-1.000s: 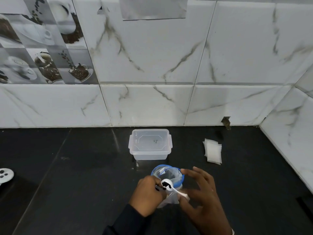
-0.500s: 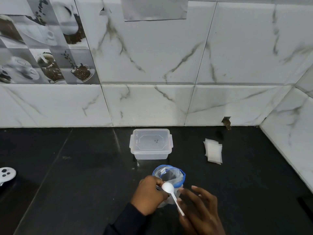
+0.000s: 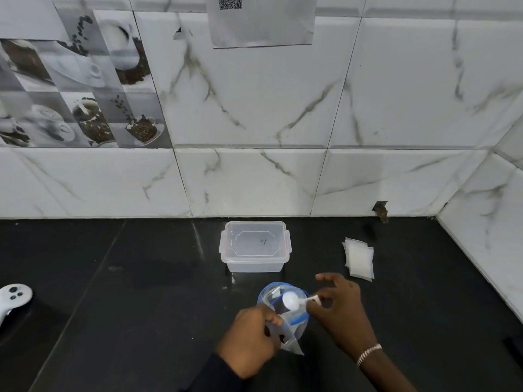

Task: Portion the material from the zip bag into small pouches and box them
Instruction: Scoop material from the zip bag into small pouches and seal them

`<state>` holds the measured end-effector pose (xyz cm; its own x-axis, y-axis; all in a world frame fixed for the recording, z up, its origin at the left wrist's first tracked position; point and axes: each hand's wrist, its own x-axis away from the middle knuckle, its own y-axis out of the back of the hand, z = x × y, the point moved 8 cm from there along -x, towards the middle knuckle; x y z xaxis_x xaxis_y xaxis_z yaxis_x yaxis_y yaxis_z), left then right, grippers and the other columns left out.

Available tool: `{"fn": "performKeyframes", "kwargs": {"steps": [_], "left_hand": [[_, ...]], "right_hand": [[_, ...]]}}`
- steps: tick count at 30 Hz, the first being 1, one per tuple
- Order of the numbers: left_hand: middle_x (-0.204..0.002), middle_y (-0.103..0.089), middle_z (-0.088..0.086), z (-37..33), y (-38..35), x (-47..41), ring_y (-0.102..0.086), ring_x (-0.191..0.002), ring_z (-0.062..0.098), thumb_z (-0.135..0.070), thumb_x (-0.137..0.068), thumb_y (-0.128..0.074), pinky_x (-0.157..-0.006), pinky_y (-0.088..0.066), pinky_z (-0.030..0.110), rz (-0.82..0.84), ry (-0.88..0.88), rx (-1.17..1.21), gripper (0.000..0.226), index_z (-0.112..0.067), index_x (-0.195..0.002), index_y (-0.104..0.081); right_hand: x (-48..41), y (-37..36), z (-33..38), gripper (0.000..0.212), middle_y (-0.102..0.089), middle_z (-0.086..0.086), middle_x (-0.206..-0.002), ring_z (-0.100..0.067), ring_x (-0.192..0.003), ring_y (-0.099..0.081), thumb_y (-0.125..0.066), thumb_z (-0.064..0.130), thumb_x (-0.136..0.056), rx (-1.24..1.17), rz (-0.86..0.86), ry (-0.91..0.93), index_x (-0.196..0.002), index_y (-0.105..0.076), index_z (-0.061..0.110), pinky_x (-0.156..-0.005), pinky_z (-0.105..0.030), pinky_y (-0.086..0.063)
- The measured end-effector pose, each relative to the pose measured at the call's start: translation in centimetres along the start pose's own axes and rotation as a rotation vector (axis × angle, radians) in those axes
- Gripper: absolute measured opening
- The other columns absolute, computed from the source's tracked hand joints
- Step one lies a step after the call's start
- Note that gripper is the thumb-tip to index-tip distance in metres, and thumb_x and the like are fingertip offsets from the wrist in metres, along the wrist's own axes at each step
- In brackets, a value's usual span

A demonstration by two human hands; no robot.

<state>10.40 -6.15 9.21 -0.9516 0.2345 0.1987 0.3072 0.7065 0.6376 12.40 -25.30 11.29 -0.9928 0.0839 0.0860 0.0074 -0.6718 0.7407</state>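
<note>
Your left hand (image 3: pixel 252 339) grips the clear blue-rimmed zip bag (image 3: pixel 291 325); your right hand (image 3: pixel 338 309) pinches the small white plastic spoon (image 3: pixel 294 301) over its mouth.

QR code (image 3: pixel 230 2) on grey paper sheet (image 3: pixel 263 26), partly cut by frame top. Small dark scribble (image 3: pixel 263 241) on box lid (image 3: pixel 246 251), illegible. No readable words.

The counter (image 3: pixel 113 306) is black. The box (image 3: pixel 254 264) is clear, with a small dark mark on its lid. In front of the box, the bag (image 3: pixel 294 321) is clear with a blue rim, and the spoon (image 3: pixel 291 300) is white. Right of the box lie white pouches (image 3: pixel 359 258). Far left of it is a white controller (image 3: pixel 14 295) with dark buttons. Behind the box, the wall tiles (image 3: pixel 396 94) are white with grey veins.
</note>
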Motion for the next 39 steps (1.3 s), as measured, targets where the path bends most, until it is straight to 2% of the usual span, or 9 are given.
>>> {"fn": "performKeyframes", "kwargs": {"steps": [2, 6, 10, 16, 20, 22, 27, 34, 39], "left_hand": [[-0.104, -0.067, -0.011, -0.2, 0.0, 0.2, -0.060, -0.074, 0.000, -0.021, -0.075, -0.067, -0.071, -0.048, 0.009, 0.009, -0.032, -0.008, 0.026, -0.031, -0.099, -0.071], [-0.109, -0.069, -0.017, -1.1, -0.3, 0.5, -0.063, -0.088, -0.006, -0.020, -0.075, -0.061, -0.084, -0.051, 0.012, 0.047, -0.135, -0.052, 0.030, -0.029, -0.101, -0.072], [-0.105, -0.070, -0.017, -1.1, -0.3, 0.8, -0.063, -0.094, -0.005, -0.021, -0.074, -0.060, -0.085, -0.048, 0.010, 0.084, -0.150, -0.059, 0.030, -0.030, -0.099, -0.074], [-0.084, -0.076, -0.011, 0.4, 0.8, 1.3, -0.068, -0.080, -0.004, -0.023, -0.072, -0.062, -0.076, -0.052, 0.010, -0.017, 0.001, 0.053, 0.019, -0.021, -0.083, -0.079], [-0.074, -0.076, -0.009, 0.3, 1.5, 1.4, -0.069, -0.072, -0.002, -0.028, -0.076, -0.060, -0.074, -0.055, 0.020, -0.008, 0.010, 0.084, 0.020, -0.017, -0.074, -0.077], [-0.073, -0.076, -0.009, 0.3, 1.7, 1.3, -0.070, -0.071, -0.002, -0.023, -0.079, -0.058, -0.072, -0.054, 0.016, 0.003, 0.026, 0.095, 0.021, -0.017, -0.075, -0.078], [-0.079, -0.076, -0.012, 0.2, 1.1, 1.0, -0.069, -0.075, -0.005, -0.018, -0.074, -0.059, -0.074, -0.055, 0.014, 0.071, -0.005, 0.093, 0.022, -0.023, -0.084, -0.078], [-0.081, -0.074, -0.009, -1.0, 1.6, 1.8, -0.072, -0.061, 0.009, -0.011, -0.084, -0.066, -0.067, -0.060, 0.032, 0.041, -0.151, 0.141, 0.017, -0.027, -0.086, -0.071], [-0.082, -0.074, 0.000, -2.9, 2.3, 2.2, -0.068, -0.048, 0.021, -0.013, -0.085, -0.074, -0.056, -0.058, 0.031, -0.028, -0.196, 0.298, 0.024, -0.033, -0.097, -0.070]], "right_hand": [[-1.3, -1.4, -0.3, 0.015, -0.049, 0.019, -0.125, -0.012, -0.125, -0.034, -0.078, 0.031, -0.075, 0.016, 0.053, -0.062, -0.068, -0.065, 0.032, -0.101, -0.036, -0.041], [-2.8, -4.3, -0.5, 0.047, -0.053, 0.008, -0.124, -0.021, -0.128, -0.035, -0.077, 0.035, -0.070, 0.118, 0.251, -0.256, -0.112, -0.060, 0.023, -0.106, -0.047, -0.037], [-3.4, -6.1, 0.2, 0.057, -0.053, 0.000, -0.126, -0.029, -0.129, -0.036, -0.078, 0.047, -0.072, 0.403, 0.380, -0.223, -0.116, -0.057, 0.018, -0.105, -0.055, -0.032], [-3.0, -5.6, 0.2, 0.039, -0.055, 0.004, -0.080, -0.009, -0.070, -0.053, -0.080, 0.049, -0.068, 0.270, 0.337, -0.083, -0.065, -0.056, 0.019, -0.063, -0.024, -0.045], [0.2, -2.0, 2.8, 0.007, -0.052, 0.016, -0.126, -0.003, -0.115, -0.054, -0.068, 0.031, -0.087, 0.097, 0.187, 0.271, -0.094, -0.070, 0.030, -0.094, -0.017, -0.048], [3.2, -1.1, 4.3, 0.018, -0.049, 0.018, -0.135, -0.003, -0.128, -0.047, -0.066, 0.025, -0.085, -0.099, 0.211, 0.474, -0.100, -0.069, 0.036, -0.101, -0.017, -0.045], [5.5, -5.8, 2.2, 0.031, -0.045, 0.012, -0.144, -0.016, -0.133, -0.037, -0.051, 0.068, -0.084, 0.482, 0.139, 0.696, -0.105, -0.058, 0.047, -0.091, -0.038, -0.053], [4.8, -1.9, 2.3, 0.010, -0.068, 0.014, -0.092, -0.007, -0.083, -0.065, -0.077, 0.032, -0.083, -0.221, 0.142, 0.426, -0.079, -0.072, 0.024, -0.074, -0.020, -0.051], [5.1, -0.8, -0.1, 0.034, -0.075, 0.001, -0.092, -0.012, -0.085, -0.072, -0.083, 0.015, -0.077, -0.548, 0.125, 0.153, -0.103, -0.075, 0.034, -0.080, -0.027, -0.058]]}}
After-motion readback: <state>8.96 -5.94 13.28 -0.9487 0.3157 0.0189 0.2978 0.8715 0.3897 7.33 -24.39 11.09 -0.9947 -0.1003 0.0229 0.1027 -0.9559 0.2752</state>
